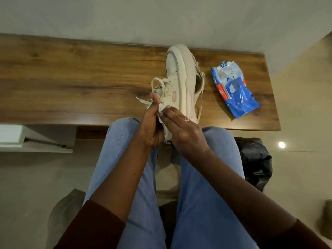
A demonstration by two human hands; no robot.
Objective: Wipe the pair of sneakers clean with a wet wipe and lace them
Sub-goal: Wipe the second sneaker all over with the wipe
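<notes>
Head view: cream sneaker (177, 76) tipped on side at near edge of wooden bench (71, 78), heel end over lap. Left hand (150, 126) fingers curled round heel end. Right hand (185, 132) fingers straight, pressing wet wipe (162, 109) on sneaker side. Second sneaker (199, 79) just behind, touching. Blue wipe pack (233, 90) near, on right.

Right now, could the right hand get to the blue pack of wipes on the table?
Probably yes. The pack lies in the open on the table, right of the sneakers, with nothing between it and the right hand. That hand's fingers press a wipe on a sneaker, though.
</notes>
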